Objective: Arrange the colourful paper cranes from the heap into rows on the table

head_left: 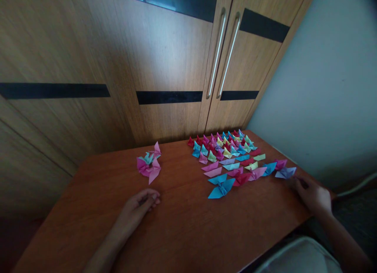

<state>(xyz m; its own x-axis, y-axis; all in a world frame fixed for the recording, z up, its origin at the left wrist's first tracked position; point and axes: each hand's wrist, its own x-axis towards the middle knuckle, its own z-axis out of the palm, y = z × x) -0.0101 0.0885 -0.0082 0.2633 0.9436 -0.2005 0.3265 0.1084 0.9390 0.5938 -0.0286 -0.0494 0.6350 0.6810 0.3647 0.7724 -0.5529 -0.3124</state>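
Note:
My left hand [141, 204] rests on the table with its fingers curled in and the thumb against them; nothing shows in it. Just beyond it lies a curved cluster of joined folded-paper pieces in magenta, pink [154, 171] and teal. At the right, the fingertips of my right hand [312, 194] pinch the outer tip of a lavender origami piece [285, 173]. That piece sits at the end of a front row with a magenta one [280, 164] behind it and a blue one [269, 169] beside it. A blue origami piece [222, 187] stands at the row's near left end.
Several rows of small colourful origami pieces [226, 152] fill the table's back right. The brown wooden table [188, 226] meets a wood cupboard [171, 61] with metal handles [217, 55]. A pale wall [324, 88] rises on the right. Grey padded fabric [300, 259] is below the front edge.

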